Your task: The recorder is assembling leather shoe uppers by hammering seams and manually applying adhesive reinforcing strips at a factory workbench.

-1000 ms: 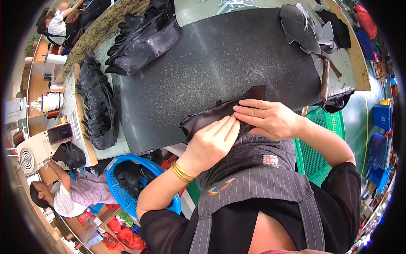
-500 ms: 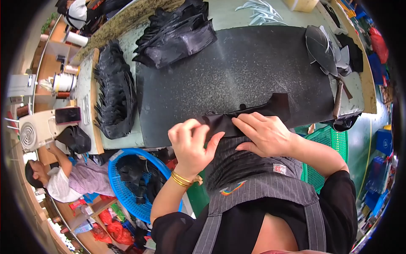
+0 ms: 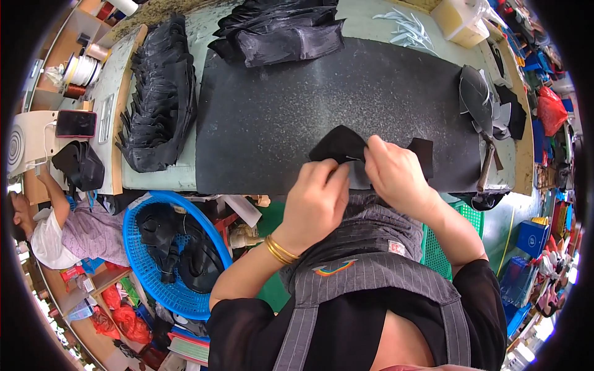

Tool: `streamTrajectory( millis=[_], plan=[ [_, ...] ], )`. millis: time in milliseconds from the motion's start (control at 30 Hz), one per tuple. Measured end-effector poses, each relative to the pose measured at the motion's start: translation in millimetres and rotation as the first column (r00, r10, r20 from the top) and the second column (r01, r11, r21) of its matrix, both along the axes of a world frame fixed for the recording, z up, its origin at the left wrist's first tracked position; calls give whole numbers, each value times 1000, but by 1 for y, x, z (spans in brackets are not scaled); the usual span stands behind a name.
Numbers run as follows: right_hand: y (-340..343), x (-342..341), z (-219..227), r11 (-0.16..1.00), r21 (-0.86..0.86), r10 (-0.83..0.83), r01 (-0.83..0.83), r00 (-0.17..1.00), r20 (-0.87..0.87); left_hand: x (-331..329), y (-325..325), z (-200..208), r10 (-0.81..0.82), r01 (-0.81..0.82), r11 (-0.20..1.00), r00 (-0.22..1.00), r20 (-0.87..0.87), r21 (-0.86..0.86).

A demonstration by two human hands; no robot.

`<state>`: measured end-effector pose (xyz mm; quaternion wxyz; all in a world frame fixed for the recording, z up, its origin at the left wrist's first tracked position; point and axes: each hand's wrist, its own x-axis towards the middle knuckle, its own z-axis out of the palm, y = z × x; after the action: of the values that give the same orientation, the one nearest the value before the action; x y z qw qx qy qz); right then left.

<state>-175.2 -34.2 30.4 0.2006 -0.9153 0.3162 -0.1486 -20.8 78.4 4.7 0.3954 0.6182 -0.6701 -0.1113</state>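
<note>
Both my hands are on a soft black leather-like piece [image 3: 337,143] at the near side of the black mat [image 3: 266,117]. Its left part is folded up into a rounded peak, and a squared end [image 3: 422,151] shows beyond my right hand. My left hand [image 3: 317,199] is closed, pinching the lower edge of the fold. With fingers curled, my right hand [image 3: 401,172] grips the piece at the fold's right side. A short light line shows on the fold between them. The fingers hide part of the piece.
Stacked black pieces lie at the mat's far edge [image 3: 291,43] and along its left [image 3: 164,99]. A hammer [image 3: 487,164] rests at the right, beside grey cut pieces [image 3: 475,99]. A blue basket [image 3: 131,247] of black pieces stands lower left. A co-worker [image 3: 55,229] is at far left.
The piece's left part has gone from lying low to standing up as a fold. My left hand has moved right and down, and the right hand has turned upward. The whole view has shifted.
</note>
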Motion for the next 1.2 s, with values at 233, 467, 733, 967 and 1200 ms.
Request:
streamTrajectory(
  millis=[233, 467, 733, 967, 1200],
  plan=[
    [3, 2, 2, 1000, 21, -6, 7, 1000, -18, -5, -8, -12, 16, -15, 1000, 992, 128, -7],
    [32, 2, -11, 837, -433, 218, -334, 930, -297, 35, -13, 17, 332, 128, 842, 641, -692, 523],
    [29, 0, -24, 616, -656, 243, -437, 897, -369, 44, -37, 16, 392, 315, 752, 492, -777, 579],
    [29, -2, -28, 600, -685, 270, -414, 910, -314, 51, -66, 40, 561, 309, 617, 472, -680, 724],
    [28, -3, -31, 606, -675, 276, -421, 907, -318, 51, -74, 26, 359, 236, 601, 774, -522, 764]
  ],
)
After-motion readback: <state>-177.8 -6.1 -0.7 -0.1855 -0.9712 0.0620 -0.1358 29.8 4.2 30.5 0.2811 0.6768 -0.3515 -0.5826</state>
